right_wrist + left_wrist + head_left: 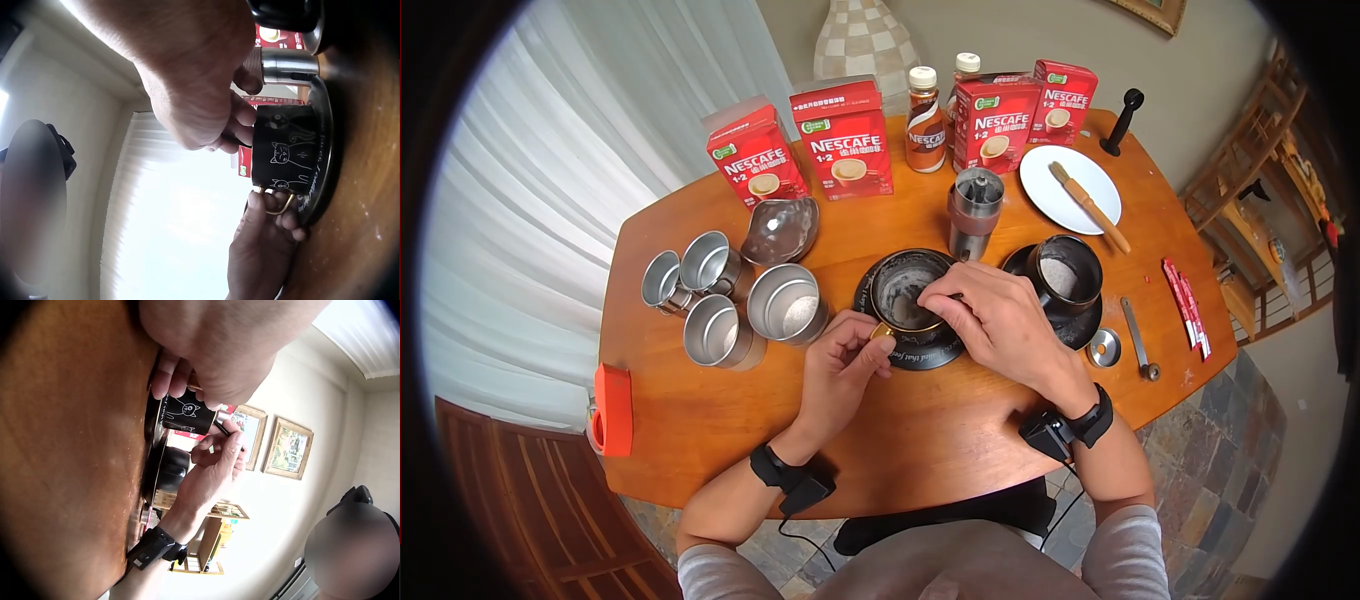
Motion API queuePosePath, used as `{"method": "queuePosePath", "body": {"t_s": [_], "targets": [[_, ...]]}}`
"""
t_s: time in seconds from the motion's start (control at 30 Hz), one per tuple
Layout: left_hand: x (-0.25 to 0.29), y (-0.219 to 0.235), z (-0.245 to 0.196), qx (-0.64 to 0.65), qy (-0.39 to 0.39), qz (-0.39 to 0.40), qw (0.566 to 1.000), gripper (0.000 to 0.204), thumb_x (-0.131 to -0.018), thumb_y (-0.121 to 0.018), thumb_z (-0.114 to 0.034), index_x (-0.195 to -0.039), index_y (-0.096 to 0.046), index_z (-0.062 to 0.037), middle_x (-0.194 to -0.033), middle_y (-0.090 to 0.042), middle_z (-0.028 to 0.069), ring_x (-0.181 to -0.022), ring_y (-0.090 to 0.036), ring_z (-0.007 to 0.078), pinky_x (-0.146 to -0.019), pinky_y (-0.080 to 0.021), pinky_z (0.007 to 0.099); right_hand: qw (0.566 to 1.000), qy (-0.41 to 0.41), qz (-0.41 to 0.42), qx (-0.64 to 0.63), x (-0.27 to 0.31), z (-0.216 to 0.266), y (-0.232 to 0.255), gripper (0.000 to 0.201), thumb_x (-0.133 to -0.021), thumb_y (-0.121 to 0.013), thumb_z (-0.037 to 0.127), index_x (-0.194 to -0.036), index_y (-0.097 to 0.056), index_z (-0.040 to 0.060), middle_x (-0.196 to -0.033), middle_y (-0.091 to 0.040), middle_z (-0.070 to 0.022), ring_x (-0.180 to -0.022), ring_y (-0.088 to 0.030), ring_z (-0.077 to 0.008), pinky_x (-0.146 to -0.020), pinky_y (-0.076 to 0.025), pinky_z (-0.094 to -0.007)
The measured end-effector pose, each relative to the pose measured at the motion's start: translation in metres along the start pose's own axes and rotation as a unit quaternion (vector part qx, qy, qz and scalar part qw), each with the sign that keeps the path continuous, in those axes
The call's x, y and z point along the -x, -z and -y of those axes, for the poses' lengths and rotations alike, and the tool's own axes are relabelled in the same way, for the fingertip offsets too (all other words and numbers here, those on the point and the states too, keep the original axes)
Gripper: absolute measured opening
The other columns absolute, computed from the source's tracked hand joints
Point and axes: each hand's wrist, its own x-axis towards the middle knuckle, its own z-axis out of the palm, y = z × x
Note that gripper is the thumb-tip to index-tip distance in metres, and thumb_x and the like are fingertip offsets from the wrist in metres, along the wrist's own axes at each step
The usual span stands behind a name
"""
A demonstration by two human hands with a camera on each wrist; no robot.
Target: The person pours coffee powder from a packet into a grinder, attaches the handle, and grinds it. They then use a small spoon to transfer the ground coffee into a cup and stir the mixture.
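A black cup (284, 150) with white cat drawings and a gold handle (284, 206) stands on a black lettered saucer (927, 356). Pale powder coats its inside in the head view. My left hand (842, 368) pinches the gold handle between thumb and fingers. Over the cup's right rim, my right hand (1010, 328) pinches a thin dark stick-like handle (222, 428) that slants down into the cup. Its lower end is hidden, so I cannot tell what tool it is. Just behind stands a steel grinder (975, 212) with a brown band.
To the right, a second black cup (1068, 275) holds white powder. Several steel cups (788, 305) stand left, beside a brown bowl (781, 230). Red Nescafe boxes (843, 140) line the back. A white plate (1050, 205) bears a brush (1088, 203); red sachets (1188, 308) lie far right.
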Motion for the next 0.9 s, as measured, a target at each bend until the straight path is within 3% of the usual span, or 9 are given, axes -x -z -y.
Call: {"method": "queuePosePath", "body": {"t_s": [0.9], "targets": [[-0.0022, 0.0014, 0.0011, 0.016, 0.009, 0.017, 1.000, 0.008, -0.104, -0.066, -0.006, -0.100, -0.065, 0.0011, -0.109, -0.057, 0.0058, -0.082, -0.065, 0.0102, -0.070, -0.060, 0.0264, 1.000, -0.025, 0.008, -0.011, -0.0002, 0.0015, -0.0002, 0.011, -0.098, -0.068, 0.012, -0.097, -0.066, 0.0009, -0.087, -0.068, -0.0169, -0.084, -0.066, -0.0404, -0.071, -0.053, -0.0467]]}}
